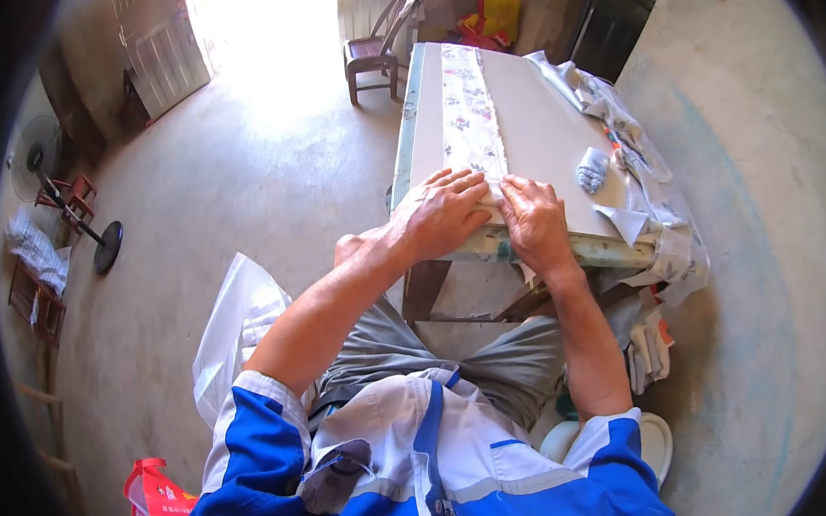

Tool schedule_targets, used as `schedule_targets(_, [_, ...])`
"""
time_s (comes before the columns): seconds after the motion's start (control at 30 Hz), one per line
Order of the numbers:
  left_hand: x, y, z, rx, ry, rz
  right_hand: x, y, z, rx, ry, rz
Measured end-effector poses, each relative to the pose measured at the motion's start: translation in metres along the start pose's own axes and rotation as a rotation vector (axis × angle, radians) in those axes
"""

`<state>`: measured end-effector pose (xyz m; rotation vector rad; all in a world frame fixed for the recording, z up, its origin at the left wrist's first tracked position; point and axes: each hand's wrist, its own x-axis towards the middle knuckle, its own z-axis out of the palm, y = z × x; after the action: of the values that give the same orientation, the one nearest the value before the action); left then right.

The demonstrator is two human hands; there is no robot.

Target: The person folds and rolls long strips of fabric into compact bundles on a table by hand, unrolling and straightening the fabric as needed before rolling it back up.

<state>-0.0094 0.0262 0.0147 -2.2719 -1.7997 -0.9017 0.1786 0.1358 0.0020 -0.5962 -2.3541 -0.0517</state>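
A long white fabric strip with a floral print (469, 115) lies lengthwise on the table (541, 125), running from the far edge to the near edge. My left hand (443, 210) rests on the strip's near end, fingers stretched out and lying flat. My right hand (530, 216) is just beside it, its fingers bent down onto the right side of the same end. What lies under the right fingertips is too small to make out. To the right on the tabletop sits a small grey and white bundle (592, 170).
Crumpled printed fabric (626, 135) hangs over the table's right edge. A wooden chair (372, 55) stands beyond the table, and a black fan (107, 246) is at the left. White plastic sheeting (235, 328) lies by my left arm, a red bag (160, 505) below it.
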Motion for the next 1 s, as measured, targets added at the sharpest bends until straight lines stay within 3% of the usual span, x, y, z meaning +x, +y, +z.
schedule_targets(0.6, [-0.016,0.002,0.000,-0.055,0.111,0.025,-0.012,0.013,-0.032,0.192,-0.127,-0.141])
schedule_targets(0.83, [-0.019,0.000,-0.002,0.079,0.156,0.109,-0.014,0.013,-0.029,0.188,-0.092,-0.144])
schedule_targets(1.0, [-0.017,-0.002,-0.008,0.013,0.131,0.114,-0.012,0.008,-0.030,0.188,-0.046,-0.132])
